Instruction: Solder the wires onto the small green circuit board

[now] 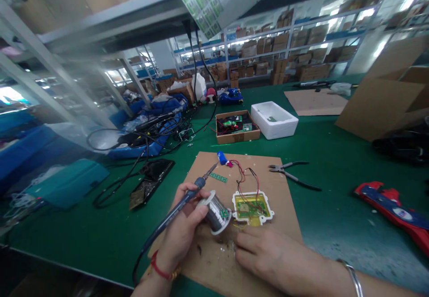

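My left hand (182, 227) is closed around a blue-handled soldering iron (187, 198) and a spool of solder wire (217, 212), which it holds together; the iron's tip points up and away toward a small green circuit strip (218, 177). Just right of the spool lies a white-framed yellow circuit module (253, 207) with red and black wires (246, 176) running to a small blue battery (221, 156). My right hand (264, 254) rests on the cardboard mat (268, 172) below the module, fingers curled downward; what they pinch, if anything, is hidden.
Pliers (290, 172) lie right of the mat on the green table (335, 198). Behind stand a cardboard box of parts (236, 129) and a white foam box (274, 119). Cables and a black tray (150, 181) lie left; a red-blue toy part (390, 205) lies right.
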Demonstrator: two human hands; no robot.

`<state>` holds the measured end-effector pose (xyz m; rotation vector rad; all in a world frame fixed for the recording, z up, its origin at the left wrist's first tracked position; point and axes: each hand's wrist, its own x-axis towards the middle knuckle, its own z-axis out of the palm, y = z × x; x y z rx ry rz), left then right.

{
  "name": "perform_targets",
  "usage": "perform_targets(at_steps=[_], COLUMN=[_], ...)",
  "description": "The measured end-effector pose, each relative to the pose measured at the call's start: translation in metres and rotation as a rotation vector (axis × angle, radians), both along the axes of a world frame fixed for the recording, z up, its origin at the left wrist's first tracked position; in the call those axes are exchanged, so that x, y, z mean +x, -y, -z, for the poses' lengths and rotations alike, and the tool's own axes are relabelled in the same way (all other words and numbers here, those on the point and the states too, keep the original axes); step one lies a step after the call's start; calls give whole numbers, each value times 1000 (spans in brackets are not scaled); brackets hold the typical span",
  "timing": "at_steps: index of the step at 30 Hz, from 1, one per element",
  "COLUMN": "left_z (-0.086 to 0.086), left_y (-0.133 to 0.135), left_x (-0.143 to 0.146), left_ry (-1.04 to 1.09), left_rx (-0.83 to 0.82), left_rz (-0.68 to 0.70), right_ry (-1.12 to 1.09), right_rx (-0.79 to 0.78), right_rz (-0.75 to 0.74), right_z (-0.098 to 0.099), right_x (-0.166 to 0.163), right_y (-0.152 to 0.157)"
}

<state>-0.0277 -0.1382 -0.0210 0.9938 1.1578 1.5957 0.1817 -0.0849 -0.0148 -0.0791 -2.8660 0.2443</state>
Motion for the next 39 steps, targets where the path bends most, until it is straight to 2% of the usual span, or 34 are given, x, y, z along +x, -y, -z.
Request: perform_targets(at_steps=[5,9,13,17,21,23,25,29,32,39], left_z=[-4,-4,1,7,13,15,16,15,11,7], left_y=[-5,-6,-6,-5,-3,-2,-1,-3,-4,-1], left_x=[0,-2,-3,1,4,4,4,1,-2,-12], left_ry=[141,134,-9,-249,-473,-565,-623,-589,-501,-358], left_rx=[-23,-2,53,112,123,119,121,169,221,249], left_rz=[-68,-184,-328,-435,-497,-516,-531,-600,-642,-712], right_ry=[92,145,161,241,269,185,100,109,130,93], right_rx=[-27,-132,-249,-241,-320,-274,-142,36,49,-48], right_rz=[-34,-50,-94,-106,-103,-8,78,97,53,-82], right_z=[-11,-15,-20,-32,-35,-28,-18,-7,-9,-20], right_x=[3,7,10,13,14,13,11,8,7,9], right_y=[-1,-1,4,11,9,6,4,3,3,-5])
